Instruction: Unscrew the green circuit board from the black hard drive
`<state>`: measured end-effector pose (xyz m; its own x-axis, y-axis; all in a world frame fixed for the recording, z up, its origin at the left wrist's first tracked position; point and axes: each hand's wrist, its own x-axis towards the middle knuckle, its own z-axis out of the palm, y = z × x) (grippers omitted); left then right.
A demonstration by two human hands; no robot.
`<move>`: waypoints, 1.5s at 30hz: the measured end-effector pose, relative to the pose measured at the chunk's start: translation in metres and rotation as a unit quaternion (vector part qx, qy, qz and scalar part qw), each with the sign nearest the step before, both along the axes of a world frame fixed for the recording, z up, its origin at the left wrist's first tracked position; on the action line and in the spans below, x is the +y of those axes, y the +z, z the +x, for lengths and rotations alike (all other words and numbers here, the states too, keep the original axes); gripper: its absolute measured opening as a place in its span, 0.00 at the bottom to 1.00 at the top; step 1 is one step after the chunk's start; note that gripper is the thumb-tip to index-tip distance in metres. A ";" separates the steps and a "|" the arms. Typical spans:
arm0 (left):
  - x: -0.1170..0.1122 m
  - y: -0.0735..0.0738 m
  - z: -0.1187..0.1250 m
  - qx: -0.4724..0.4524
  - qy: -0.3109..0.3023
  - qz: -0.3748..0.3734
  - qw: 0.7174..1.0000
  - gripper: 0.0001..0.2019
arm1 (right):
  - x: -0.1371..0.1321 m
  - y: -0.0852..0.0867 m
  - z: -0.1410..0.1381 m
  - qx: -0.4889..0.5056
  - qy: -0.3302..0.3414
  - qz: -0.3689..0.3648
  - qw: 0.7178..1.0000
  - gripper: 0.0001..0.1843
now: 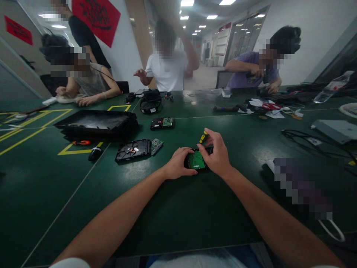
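Honestly, from what could be seen, some kind of work on the board side of a hard drive (196,160) seemed to be in hand, probably at its screws, though no screw could be made out at that size. The drive was set on the green table (178,208) right in front of the wearer, green circuit board up, with both hands closed in around it.

Its left end was grasped by the left hand (178,163), which was curled about half open, thumb placed along the near edge and fingers along the far one, so the body looked well braced. A short yellow-and-black tool (203,137) was pinched between the thumb and fingers of the right hand (219,152); that one was partly closed too, and held over the right end of the drive. The tool's tip was hidden, so whether anything was touched by it couldn't be told.

As a guess, a firm left grip and a squarely seated tip were called for next, with no slipping onto the board. Off to the left, an opened drive (133,150) was laid out beside a loose circuit board (157,146), and another drive (162,123) was placed farther back.
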<state>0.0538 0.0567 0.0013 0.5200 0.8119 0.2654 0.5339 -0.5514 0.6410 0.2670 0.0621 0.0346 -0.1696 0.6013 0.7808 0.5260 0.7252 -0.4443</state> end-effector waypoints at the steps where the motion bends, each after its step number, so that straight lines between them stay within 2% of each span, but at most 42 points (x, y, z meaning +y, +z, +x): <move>1: 0.000 0.000 0.000 0.000 0.000 0.000 1.000 0.40 | 0.000 0.000 0.000 -0.001 0.006 -0.007 1.000 0.35; 13: 0.001 0.000 -0.001 -0.001 -0.001 -0.001 1.000 0.39 | -0.002 0.000 -0.001 0.003 0.025 -0.014 1.000 0.35; 19: 0.001 -0.002 0.000 -0.004 -0.001 0.004 1.000 0.40 | 0.000 -0.003 -0.001 0.015 0.011 0.001 1.000 0.34; 24: 0.000 0.000 0.001 -0.014 0.002 0.003 1.000 0.39 | -0.001 -0.002 -0.002 0.022 0.048 -0.029 0.998 0.35; 40: 0.001 -0.001 0.001 -0.006 -0.001 0.000 1.000 0.39 | 0.000 -0.003 0.000 0.007 0.001 0.004 1.000 0.35; 45: 0.001 -0.002 0.000 -0.001 -0.002 0.007 1.000 0.39 | 0.000 -0.001 0.000 0.006 0.016 -0.011 1.000 0.35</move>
